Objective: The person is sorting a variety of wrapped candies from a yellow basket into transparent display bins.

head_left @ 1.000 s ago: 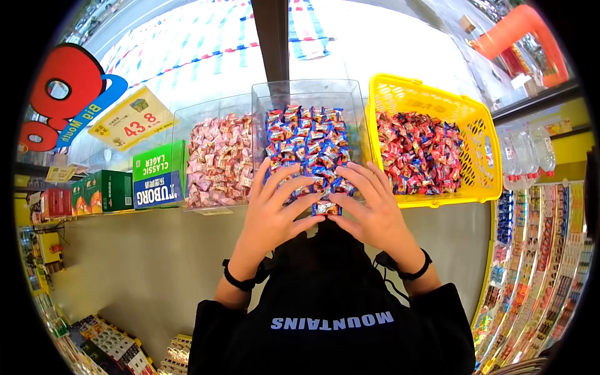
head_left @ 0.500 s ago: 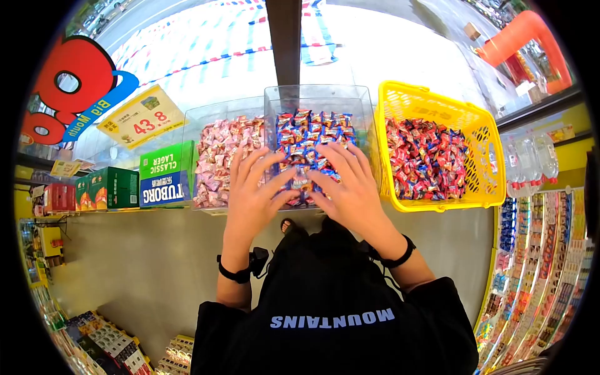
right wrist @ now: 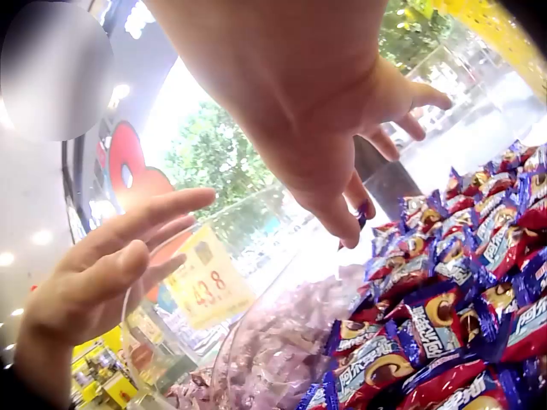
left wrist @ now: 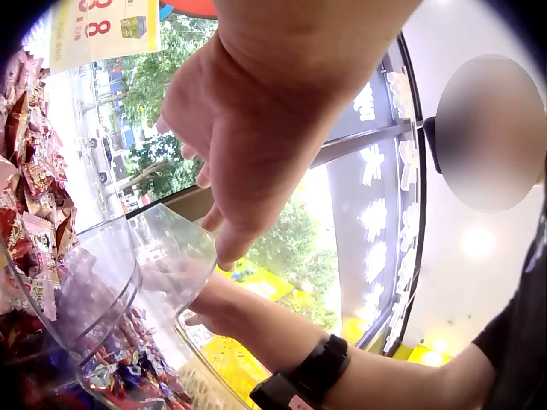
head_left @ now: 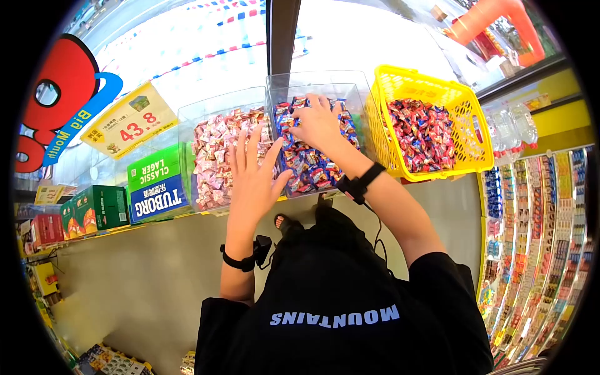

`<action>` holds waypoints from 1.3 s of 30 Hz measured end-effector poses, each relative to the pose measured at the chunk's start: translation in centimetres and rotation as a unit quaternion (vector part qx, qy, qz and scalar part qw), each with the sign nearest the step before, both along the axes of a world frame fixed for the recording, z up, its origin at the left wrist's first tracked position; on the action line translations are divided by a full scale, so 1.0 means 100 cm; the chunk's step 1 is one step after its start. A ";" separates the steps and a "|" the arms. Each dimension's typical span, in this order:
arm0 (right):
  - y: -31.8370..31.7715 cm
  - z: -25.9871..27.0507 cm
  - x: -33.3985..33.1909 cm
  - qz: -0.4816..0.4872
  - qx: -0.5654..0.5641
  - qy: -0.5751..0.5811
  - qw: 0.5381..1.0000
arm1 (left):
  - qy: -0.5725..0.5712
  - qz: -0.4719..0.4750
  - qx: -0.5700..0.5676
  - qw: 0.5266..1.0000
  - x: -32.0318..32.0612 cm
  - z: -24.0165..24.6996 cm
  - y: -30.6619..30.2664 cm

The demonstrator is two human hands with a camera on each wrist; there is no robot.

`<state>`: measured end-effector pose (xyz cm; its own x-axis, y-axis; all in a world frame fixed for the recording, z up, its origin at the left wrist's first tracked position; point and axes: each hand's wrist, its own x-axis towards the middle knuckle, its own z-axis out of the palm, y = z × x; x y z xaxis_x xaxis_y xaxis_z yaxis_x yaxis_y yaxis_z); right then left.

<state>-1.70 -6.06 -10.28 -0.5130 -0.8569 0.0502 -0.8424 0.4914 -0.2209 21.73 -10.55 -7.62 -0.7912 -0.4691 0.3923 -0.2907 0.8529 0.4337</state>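
Blue-wrapped candies (head_left: 312, 164) fill the middle clear bin (head_left: 312, 80); the right hand (head_left: 319, 122) has moved from the near edge to the far end, fingers bent, grip indeterminable, while the left hand (head_left: 253, 175) has lifted clear, fingers straight, so work appears to have shifted rearward.

Clear plastic, shiny wrappers, matt cloth

The middle bin (head_left: 337, 81) is clear, smooth hard plastic with a glassy sheen. The blue sweet wrappers (head_left: 309, 165), pink wrappers (head_left: 212, 156) and red wrappers (head_left: 419, 134) are glossy, crinkled film. The yellow basket (head_left: 431, 87) is moulded plastic lattice with a slight shine. The beer carton (head_left: 156, 181) is printed card and the price card (head_left: 128, 122) smooth paper. The counter (head_left: 144, 262) looks smooth and matt, and the black shirt (head_left: 337, 300) is matt cloth.
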 end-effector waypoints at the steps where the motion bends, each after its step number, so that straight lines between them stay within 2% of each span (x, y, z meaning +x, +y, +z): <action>1: -0.004 -0.005 -0.001 -0.015 -0.002 -0.002 1.000 | -0.007 0.001 -0.003 1.000 0.000 -0.002 0.000; 6: -0.018 -0.023 0.005 -0.065 -0.037 0.002 0.997 | -0.030 0.009 -0.006 1.000 0.001 -0.009 0.000; 9: -0.023 -0.018 0.005 -0.048 0.032 0.009 0.998 | -0.044 0.017 -0.001 0.999 0.002 -0.006 0.002; 13: -0.001 -0.010 0.008 0.040 -0.021 0.112 0.993 | -0.045 0.009 0.007 0.999 0.003 -0.002 0.006; 19: 0.071 0.036 0.027 0.119 -0.146 0.148 0.971 | -0.023 -0.009 0.005 1.000 -0.008 0.002 0.016; 26: 0.164 0.072 0.028 0.063 -0.123 0.143 0.980 | 0.048 -0.068 0.004 0.996 -0.046 0.012 0.046; 33: 0.232 0.089 -0.008 0.015 -0.159 0.132 0.978 | 0.041 -0.174 0.024 0.984 -0.104 0.034 0.095; 34: 0.243 0.091 -0.016 0.011 -0.161 0.131 0.978 | 0.040 -0.180 0.003 0.983 -0.114 0.035 0.103; 39: 0.301 0.097 -0.074 0.014 -0.188 0.091 0.978 | -0.027 -0.190 0.077 0.978 -0.146 0.039 0.156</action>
